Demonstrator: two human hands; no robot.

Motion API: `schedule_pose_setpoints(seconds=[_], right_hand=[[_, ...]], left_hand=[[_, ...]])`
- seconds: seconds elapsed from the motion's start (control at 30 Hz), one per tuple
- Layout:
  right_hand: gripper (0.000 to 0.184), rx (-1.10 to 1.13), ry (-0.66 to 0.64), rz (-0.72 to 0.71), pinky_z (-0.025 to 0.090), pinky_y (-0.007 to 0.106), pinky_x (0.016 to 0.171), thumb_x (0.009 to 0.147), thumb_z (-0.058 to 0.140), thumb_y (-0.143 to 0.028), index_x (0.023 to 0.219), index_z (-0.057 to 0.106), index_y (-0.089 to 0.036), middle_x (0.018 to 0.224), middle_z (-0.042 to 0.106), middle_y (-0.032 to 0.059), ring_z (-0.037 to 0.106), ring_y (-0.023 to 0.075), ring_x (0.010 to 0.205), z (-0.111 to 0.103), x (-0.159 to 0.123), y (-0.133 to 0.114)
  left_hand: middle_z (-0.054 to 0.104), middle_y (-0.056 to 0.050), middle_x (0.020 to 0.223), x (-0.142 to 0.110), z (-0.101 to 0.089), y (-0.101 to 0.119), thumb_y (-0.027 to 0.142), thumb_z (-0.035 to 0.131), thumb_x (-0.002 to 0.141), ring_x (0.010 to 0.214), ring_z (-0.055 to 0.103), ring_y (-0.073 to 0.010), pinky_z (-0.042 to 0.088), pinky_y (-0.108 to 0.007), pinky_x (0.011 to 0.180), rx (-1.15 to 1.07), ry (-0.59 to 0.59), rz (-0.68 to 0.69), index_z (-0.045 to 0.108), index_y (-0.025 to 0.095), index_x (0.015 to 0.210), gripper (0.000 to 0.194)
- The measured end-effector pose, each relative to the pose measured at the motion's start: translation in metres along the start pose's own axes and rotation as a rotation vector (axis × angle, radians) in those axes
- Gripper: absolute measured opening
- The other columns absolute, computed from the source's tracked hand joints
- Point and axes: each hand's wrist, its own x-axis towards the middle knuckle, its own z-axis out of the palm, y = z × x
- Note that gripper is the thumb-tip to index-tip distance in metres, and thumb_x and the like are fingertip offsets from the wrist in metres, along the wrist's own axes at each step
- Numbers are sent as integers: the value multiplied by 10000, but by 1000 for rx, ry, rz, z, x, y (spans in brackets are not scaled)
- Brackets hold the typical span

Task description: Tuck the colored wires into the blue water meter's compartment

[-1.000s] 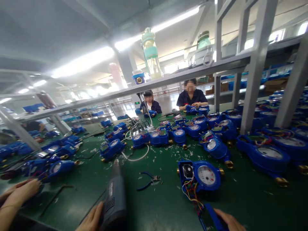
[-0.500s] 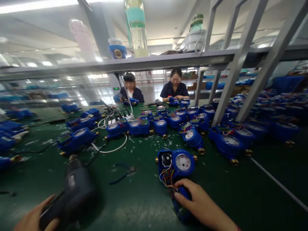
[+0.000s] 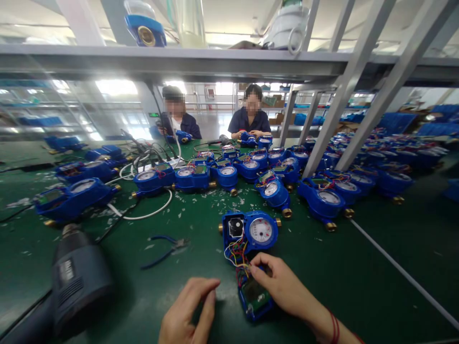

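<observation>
A blue water meter (image 3: 261, 231) lies opened on the green bench in front of me, its round white dial facing up. Coloured wires (image 3: 239, 249) run from its box compartment to a detached blue cover with a circuit board (image 3: 255, 292). At the top of that cover, my right hand (image 3: 278, 279) pinches the wires between thumb and forefinger. My left hand (image 3: 190, 310) hovers left of the cover, empty, thumb and forefinger slightly apart. Farther left, a dark heat gun (image 3: 81, 286) rests on the bench. Blue-handled cutters (image 3: 165, 248) lie between gun and meter.
Many more blue meters (image 3: 191, 177) stand in rows across the back and right. A power strip (image 3: 158, 165) with cables sits behind. Plastic scraps litter the bench. A metal shelf (image 3: 179, 64) crosses overhead on slanted posts (image 3: 335, 91). Two people (image 3: 251, 117) work opposite.
My left hand has let go of the heat gun, now on the bench, and moved right toward the cover. My right hand has shifted from gripping the cover to pinching its wires. The view has tilted down.
</observation>
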Motion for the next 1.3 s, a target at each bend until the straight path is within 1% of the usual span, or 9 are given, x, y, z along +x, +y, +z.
schedule_pose_setpoints(seconds=[0.1,0.2,0.33,0.57,0.67,0.73,0.9,1.07,1.3], right_hand=[[223,77,-6,3,410,218,590,878,488,-347,861,585,-147,738,588,-3,534,127,644,1,-1,2],[227,155,-9,6,416,222,599,872,500,-351,857,582,-140,724,567,-6,516,120,628,4,-1,3],[219,299,1,-14,414,237,628,853,546,-348,837,588,-134,711,545,-10,494,119,633,8,4,7],[217,368,-34,-31,412,237,610,855,551,-355,870,581,-140,740,567,3,514,131,662,15,7,11],[228,366,32,-101,434,259,699,864,551,-347,1008,546,-171,899,603,31,556,161,803,15,6,7],[246,347,68,-138,437,274,736,869,548,-363,1034,549,-181,946,611,38,564,169,836,13,9,2],[263,421,29,-129,442,268,694,817,615,-399,863,652,-143,797,644,28,574,159,730,9,22,-10],[265,479,82,-111,435,252,659,822,606,-382,826,671,-126,768,661,36,571,148,696,11,26,-13],[275,446,156,-73,399,232,573,814,612,-389,759,642,-121,668,606,6,511,122,602,12,24,-10]], left_hand=[[605,-32,869,23,18,23,331,438,870,772,582,-150,459,-229,704,-12,-83,18,588,249,1019,227],[584,-52,922,36,24,23,363,408,877,823,574,-173,451,-269,727,38,-151,-64,545,246,1101,287],[572,-58,951,41,27,19,400,403,874,861,559,-201,428,-318,751,45,-195,-154,557,222,1003,268],[572,-8,853,51,22,28,399,412,889,795,556,-129,429,-232,701,-162,-315,-121,580,213,939,255],[569,5,852,55,20,32,373,434,889,811,547,-116,416,-220,723,-190,-310,-77,591,223,913,218],[567,15,861,57,19,34,330,428,899,818,542,-102,411,-209,734,-192,-308,-7,589,238,943,191],[546,23,805,61,17,37,260,415,907,757,525,-87,402,-194,679,-98,-305,147,592,249,960,185],[552,17,823,60,18,33,260,445,894,776,526,-99,396,-211,706,-51,-256,126,572,225,898,131],[530,8,801,59,20,29,269,425,899,737,487,-113,366,-228,669,-6,-229,98,546,209,836,148]])
